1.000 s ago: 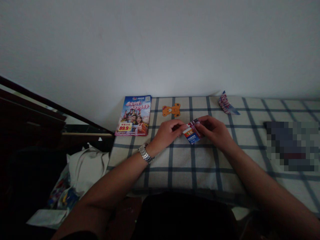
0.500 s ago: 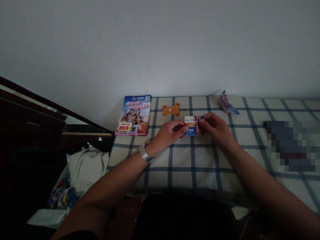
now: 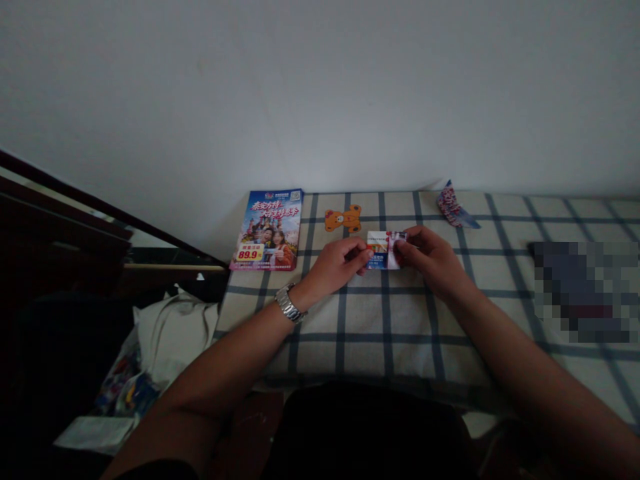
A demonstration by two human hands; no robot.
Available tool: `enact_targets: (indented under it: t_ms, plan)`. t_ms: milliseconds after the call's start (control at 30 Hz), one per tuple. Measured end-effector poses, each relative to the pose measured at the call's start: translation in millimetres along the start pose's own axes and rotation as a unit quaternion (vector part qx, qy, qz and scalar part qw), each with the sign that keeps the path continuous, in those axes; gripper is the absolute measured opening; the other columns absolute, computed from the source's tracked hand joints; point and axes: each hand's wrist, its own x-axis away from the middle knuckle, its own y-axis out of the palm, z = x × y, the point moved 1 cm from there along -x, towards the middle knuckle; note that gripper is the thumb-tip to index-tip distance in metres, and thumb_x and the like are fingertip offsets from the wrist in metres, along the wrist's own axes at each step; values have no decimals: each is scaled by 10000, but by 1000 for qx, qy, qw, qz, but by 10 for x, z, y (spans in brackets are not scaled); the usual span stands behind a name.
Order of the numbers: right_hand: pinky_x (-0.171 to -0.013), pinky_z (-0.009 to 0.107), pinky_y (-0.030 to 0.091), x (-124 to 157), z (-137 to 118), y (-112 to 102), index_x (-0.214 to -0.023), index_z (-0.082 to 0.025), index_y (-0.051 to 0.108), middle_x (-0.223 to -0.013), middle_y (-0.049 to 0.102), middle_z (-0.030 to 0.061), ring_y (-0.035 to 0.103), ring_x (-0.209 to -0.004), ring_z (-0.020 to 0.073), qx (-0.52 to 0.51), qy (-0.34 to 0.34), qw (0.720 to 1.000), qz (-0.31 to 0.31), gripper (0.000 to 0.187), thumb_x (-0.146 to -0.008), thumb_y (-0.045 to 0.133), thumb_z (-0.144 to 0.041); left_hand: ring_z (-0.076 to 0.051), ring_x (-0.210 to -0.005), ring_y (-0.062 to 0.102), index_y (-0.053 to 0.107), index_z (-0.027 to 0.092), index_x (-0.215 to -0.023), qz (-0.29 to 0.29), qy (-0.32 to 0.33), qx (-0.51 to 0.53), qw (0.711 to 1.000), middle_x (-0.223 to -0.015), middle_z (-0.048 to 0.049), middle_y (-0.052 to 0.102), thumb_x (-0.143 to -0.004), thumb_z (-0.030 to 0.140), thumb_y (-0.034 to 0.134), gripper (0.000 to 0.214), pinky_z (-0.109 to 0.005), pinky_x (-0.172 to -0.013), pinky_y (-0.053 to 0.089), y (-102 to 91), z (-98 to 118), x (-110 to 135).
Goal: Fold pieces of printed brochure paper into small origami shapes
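Between my two hands is a small folded leaflet (image 3: 379, 259), printed in blue, white and purple, held just over the checked cloth. My left hand (image 3: 345, 262), with a metal watch (image 3: 290, 304) on the wrist, pinches its left edge between thumb and fingers. On the other side, my right hand (image 3: 431, 259) grips the right end, thumb on top. Part of the leaflet's right side is hidden under those fingers. Just behind my left hand lies a flat brown teddy bear cutout (image 3: 343, 219).
A stack of colourful flyers (image 3: 270, 230) lies at the cloth's left end. A folded piece of printed paper (image 3: 456, 208) stands by the wall (image 3: 320, 100). At right is a blurred dark item (image 3: 583, 287). The checked cloth (image 3: 365, 320) covers the surface; a white bag (image 3: 175, 333) sits below left.
The leaflet's right part now shows a lighter face with a picture, where a darker purple strip was visible before. Both hands stay nearly in place, still gripping it.
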Motion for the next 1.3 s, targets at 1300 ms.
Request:
enact_targets:
  t_ms: [1300]
  plan:
    - [-826,414,691,-15,2,-4,-977,-270,639,-1004,797,26,793,-855,236,-2,-6,1000,-9,434,-752,923,-509,-158,-742,705,705,192,-1045,68,5,-19,998,-839,-14,743,-1040,481,625,300,-269,-702,543,-22,-98,-28]
